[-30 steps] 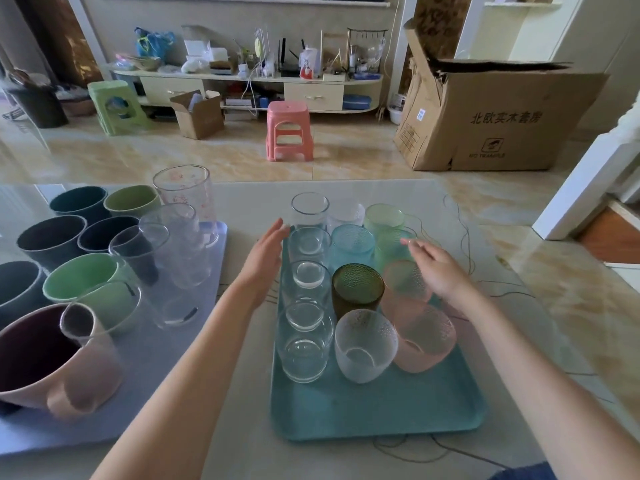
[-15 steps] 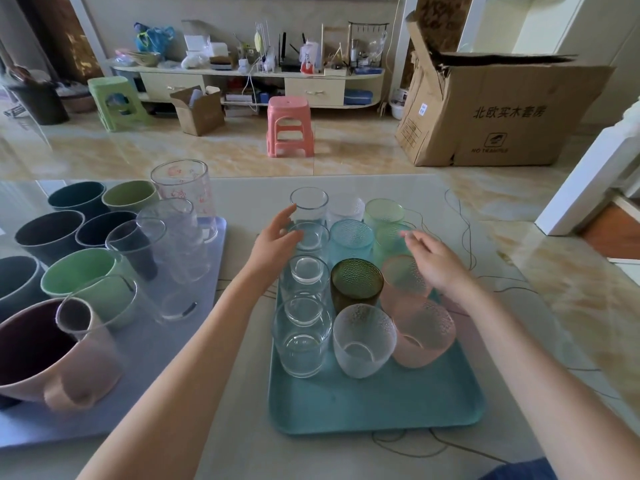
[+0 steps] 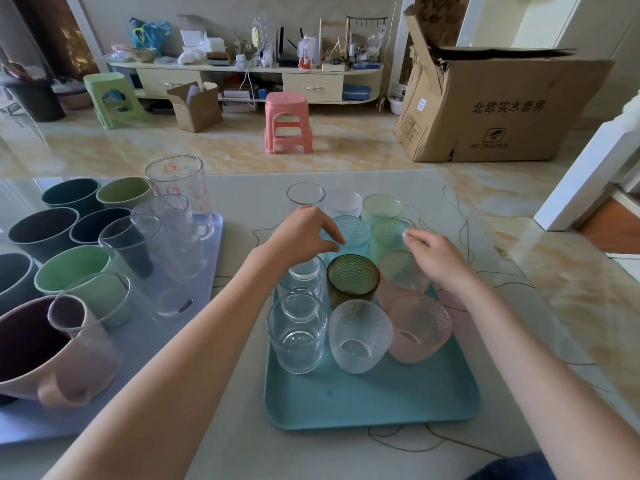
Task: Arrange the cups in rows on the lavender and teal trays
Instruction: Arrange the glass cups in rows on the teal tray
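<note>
Teal tray [image 3: 374, 403] centre w/ glass cups in rows; lavender tray [image 3: 214, 237] left w/ mugs & clear tumblers. Left hand [image 3: 301, 237] over clear glasses, fingers curled; contact can't be told. Right hand [image 3: 436, 258] loosely curled above pink cup [image 3: 401, 271], holding nothing. Far-right carton [image 3: 502, 109] reads "北欧实木套房", "NO TRAMPLE".

A single wide-angle camera is sitting on the person's head, looking forward and steeply down across the bench [image 3: 242, 445]. It is sitting close above the teal tray [image 3: 374, 403], with both forearms entering from the bottom edge. The lavender tray [image 3: 194, 306] is running off the left edge. Beyond the bench, it is taking in the floor [image 3: 346, 143], a pink stool [image 3: 287, 123] and a cardboard box [image 3: 502, 109] farther off.
</note>
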`<state>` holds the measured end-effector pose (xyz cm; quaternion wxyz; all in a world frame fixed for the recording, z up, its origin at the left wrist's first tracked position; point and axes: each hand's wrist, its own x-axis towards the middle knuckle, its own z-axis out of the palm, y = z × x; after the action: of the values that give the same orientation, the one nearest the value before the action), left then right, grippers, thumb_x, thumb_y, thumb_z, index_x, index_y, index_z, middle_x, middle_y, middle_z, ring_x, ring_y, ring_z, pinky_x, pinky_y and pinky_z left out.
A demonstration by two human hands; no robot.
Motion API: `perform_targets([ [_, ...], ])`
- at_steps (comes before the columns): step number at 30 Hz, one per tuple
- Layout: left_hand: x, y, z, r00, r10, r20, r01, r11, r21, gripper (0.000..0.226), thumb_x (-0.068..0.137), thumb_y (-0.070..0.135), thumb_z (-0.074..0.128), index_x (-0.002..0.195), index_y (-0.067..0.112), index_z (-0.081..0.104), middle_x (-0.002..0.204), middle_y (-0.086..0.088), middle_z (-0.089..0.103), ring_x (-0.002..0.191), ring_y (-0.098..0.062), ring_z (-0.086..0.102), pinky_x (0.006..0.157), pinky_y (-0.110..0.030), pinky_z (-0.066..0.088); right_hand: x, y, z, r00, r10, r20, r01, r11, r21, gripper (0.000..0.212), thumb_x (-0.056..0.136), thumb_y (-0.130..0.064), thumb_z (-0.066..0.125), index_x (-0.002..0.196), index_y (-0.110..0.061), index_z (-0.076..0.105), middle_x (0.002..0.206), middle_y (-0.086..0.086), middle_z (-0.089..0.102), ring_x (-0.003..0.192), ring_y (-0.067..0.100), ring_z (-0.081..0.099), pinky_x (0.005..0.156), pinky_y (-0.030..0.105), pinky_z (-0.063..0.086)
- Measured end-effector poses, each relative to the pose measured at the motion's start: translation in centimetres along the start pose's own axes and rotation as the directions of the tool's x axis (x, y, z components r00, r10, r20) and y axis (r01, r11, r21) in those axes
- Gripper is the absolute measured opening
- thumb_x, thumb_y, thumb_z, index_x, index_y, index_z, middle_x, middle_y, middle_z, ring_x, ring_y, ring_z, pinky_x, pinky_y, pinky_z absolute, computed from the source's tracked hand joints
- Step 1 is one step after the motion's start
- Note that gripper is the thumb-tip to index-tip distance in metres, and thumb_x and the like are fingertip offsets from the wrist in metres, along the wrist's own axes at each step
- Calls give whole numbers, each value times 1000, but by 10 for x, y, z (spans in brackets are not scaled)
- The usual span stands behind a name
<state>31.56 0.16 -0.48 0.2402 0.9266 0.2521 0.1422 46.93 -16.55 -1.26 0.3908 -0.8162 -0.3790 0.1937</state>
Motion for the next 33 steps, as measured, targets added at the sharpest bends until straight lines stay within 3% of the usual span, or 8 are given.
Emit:
perform_targets([
  [3, 1, 6, -3, 1000, 1, 11, -1, 1000, -1, 17, 72, 20, 80, 89, 17, 78, 92, 2, 74, 77, -4, 55, 75, -19, 39, 0, 0, 0, 1000, 1, 3, -1, 1000, 4, 43, 100, -32, 39, 137, -12, 47, 144, 1, 45, 134, 16, 38, 102, 25, 28],
  [10, 0, 9, -6, 999, -1, 40, 1, 1000, 7, 16, 71, 22, 80, 88, 20, 78, 92, 5, 74, 79, -5, 58, 84, -29, 50, 0, 1, 0, 1000, -3, 3, 3, 999, 38, 41, 100, -31, 39, 135, -14, 49, 141, 0, 48, 132, 17, 41, 96, 23, 28],
  [14, -5, 5, -11, 1000, 14, -4, -14, 999, -41, 18, 73, 20, 79, 91, 19, 77, 97, 4, 73, 82, -1, 57, 77, -11, 37, 1, 2, -3, 999, -33, -8, 33, 998, 49, 35, 99, -28, 40, 129, -20, 54, 138, -4, 50, 129, 14, 44, 95, 25, 33],
  [19, -27, -6, -19, 986, -81, -144, 56, 983, -174, 15, 77, 15, 75, 91, 18, 77, 89, 7, 70, 84, -3, 59, 81, -13, 39, -3, -7, -11, 960, -199, -197, 168, 972, -161, 6, 89, -27, 59, 89, -25, 64, 105, 3, 61, 89, 15, 56, 68, 23, 41],
  [23, -53, -23, -21, 957, -145, -253, 85, 969, -233, 11, 76, 13, 75, 84, 20, 75, 67, 13, 63, 57, 1, 51, 61, -7, 40, -17, -6, -17, 983, -170, -65, 142, 939, -313, 7, 83, -32, 66, 84, -26, 63, 81, 0, 60, 73, 18, 57, 66, 32, 48],
  [25, -64, -32, -20, 945, -186, -268, 136, 971, -196, 11, 77, 18, 74, 86, 25, 71, 64, 12, 55, 54, -5, 45, 57, -10, 38, -22, 0, -16, 994, -98, -50, 71, 919, -387, 14, 83, -36, 65, 89, -25, 59, 76, -3, 55, 68, 18, 54, 63, 32, 43],
  [28, -75, -34, -16, 939, -275, -206, 225, 945, -238, 23, 78, 26, 72, 99, 28, 62, 66, 4, 49, 57, -10, 46, 60, -26, 49, -26, 6, -13, 1000, 0, -27, -11, 915, -404, 17, 86, -36, 61, 92, -23, 54, 67, -3, 55, 60, 18, 53, 59, 31, 41],
  [33, -80, -29, -11, 951, -249, -184, 199, 947, -252, 28, 81, 8, 61, 105, 22, 62, 62, -2, 50, 56, -15, 44, 65, -44, 55, -25, 8, -7, 998, -32, -62, 7, 929, -369, 6, 91, -18, 52, 94, -17, 57, 56, 0, 52, 49, 18, 45, 49, 27, 32],
])
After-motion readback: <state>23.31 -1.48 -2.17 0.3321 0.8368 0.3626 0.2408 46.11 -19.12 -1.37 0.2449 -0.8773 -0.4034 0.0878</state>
